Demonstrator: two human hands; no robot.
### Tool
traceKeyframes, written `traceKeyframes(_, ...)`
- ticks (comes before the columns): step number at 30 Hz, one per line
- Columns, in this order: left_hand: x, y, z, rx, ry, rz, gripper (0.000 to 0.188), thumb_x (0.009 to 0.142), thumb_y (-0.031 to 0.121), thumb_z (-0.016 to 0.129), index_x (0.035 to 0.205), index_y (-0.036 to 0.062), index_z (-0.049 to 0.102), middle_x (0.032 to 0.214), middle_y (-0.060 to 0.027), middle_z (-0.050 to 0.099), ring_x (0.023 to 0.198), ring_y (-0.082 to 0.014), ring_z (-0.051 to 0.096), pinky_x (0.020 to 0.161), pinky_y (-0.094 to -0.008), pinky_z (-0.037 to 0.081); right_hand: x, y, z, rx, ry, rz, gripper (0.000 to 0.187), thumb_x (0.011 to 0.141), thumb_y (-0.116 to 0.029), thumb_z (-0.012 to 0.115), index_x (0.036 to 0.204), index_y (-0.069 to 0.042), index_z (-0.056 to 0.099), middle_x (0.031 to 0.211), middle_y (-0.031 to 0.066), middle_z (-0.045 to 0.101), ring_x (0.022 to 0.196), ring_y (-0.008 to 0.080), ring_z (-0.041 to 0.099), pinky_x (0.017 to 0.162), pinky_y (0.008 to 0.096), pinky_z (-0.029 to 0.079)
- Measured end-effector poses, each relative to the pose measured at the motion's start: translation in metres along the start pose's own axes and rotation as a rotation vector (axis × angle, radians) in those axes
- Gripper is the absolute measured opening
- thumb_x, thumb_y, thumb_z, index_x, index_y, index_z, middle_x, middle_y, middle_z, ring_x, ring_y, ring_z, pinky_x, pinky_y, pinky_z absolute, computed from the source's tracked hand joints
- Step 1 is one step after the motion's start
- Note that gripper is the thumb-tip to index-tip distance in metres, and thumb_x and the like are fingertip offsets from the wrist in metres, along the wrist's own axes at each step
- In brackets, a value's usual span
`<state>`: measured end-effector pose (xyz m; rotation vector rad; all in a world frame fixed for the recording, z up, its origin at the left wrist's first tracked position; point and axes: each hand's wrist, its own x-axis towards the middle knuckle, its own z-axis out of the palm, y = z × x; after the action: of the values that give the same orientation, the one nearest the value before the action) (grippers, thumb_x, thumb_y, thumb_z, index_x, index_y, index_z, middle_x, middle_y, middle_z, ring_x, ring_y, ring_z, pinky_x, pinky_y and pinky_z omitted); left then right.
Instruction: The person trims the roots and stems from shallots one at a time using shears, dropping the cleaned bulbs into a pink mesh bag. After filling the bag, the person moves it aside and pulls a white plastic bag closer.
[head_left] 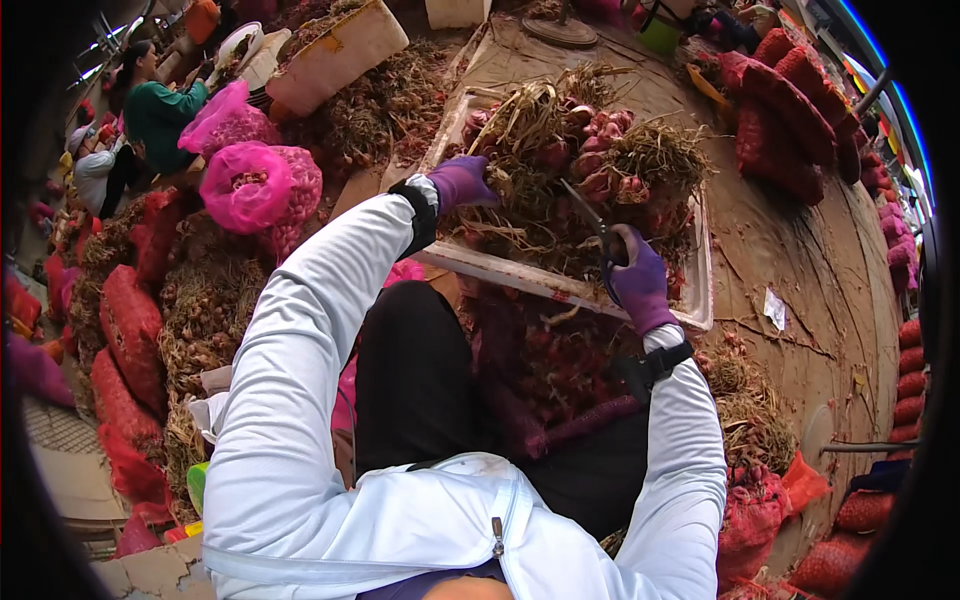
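Note:
A white foam box (560, 288) in front of me is heaped with red-purple bulbs (597, 160) on dry, straw-coloured stalks; whether they are garlic or shallots I cannot tell. At the box's left side my left hand (463, 184), in a purple glove, has its fingers curled in against the heap. What lies in its grip is hidden by the stalks. My right hand (640, 278), also gloved in purple, is closed round the handles of metal scissors (588, 208). Their blades point up and left over the bulbs, toward the middle of the box.
Loose red bulbs and skins (560, 370) lie below the box by my legs. Pink mesh sacks (245, 188) and red mesh sacks (130, 320) stand on the left. Another foam box (338, 58) is tilted behind. Stacked red sacks (790, 110) are far right. Other people (160, 110) sit far left.

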<state>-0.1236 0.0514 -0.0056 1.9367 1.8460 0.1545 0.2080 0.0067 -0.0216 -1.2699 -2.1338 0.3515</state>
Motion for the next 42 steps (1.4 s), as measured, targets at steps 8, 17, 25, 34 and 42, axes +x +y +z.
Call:
traceKeyframes(8,-0.040,0.025,-0.056,-0.400,0.023,0.143,0.072,0.075,0.048,0.073,0.123,-0.0023,0.055,0.122,-0.0199,0.059,0.110,-0.0272,0.058,0.093,-0.0337,0.044,-0.052,-0.022,-0.116,0.947,-0.565,0.520,0.035,0.083,-0.001,0.066,0.116,0.001,0.052,0.095,0.0039,0.061,0.087,0.0093,0.060,0.077,0.0222,0.049)
traceKeyframes(17,-0.047,0.069,-0.028,-1.654,-0.195,0.134,0.032,0.099,0.036,0.046,0.121,0.0162,0.055,0.108,-0.0004,0.062,0.100,-0.0150,0.060,0.082,-0.0384,0.052,-0.057,-0.034,-0.109,0.815,-0.092,0.481,0.052,0.085,-0.023,0.070,0.125,-0.005,0.043,0.099,0.0091,0.064,0.086,0.0135,0.061,0.076,0.0260,0.052)
traceKeyframes(25,-0.083,0.177,0.025,-1.921,-0.143,0.132,0.039,0.100,0.039,0.041,0.127,0.0136,0.052,0.115,-0.0037,0.064,0.101,-0.0166,0.063,0.082,-0.0322,0.055,-0.044,-0.076,-0.025,1.093,0.179,0.325,0.049,0.081,-0.007,0.070,0.122,-0.002,0.044,0.106,0.0095,0.063,0.090,0.0147,0.062,0.076,0.0261,0.053)
traceKeyframes(34,-0.088,0.164,0.047,-2.015,-0.013,0.068,0.039,0.101,0.028,0.037,0.132,0.0073,0.046,0.123,-0.0080,0.058,0.108,-0.0217,0.060,0.091,-0.0348,0.052,-0.058,-0.062,-0.058,1.112,0.206,0.474,0.029,0.083,-0.011,0.066,0.109,-0.006,0.055,0.087,0.0035,0.066,0.071,0.0121,0.064,0.054,0.0247,0.050)
traceKeyframes(42,-0.067,0.127,0.021,-1.884,0.312,0.086,0.025,0.094,0.015,0.055,0.116,0.0044,0.055,0.102,-0.0082,0.064,0.094,-0.0191,0.063,0.088,-0.0356,0.052,-0.082,-0.060,-0.084,1.149,0.163,0.558,0.027,0.086,-0.011,0.064,0.107,0.002,0.054,0.089,0.0077,0.064,0.075,0.0147,0.064,0.070,0.0270,0.053)
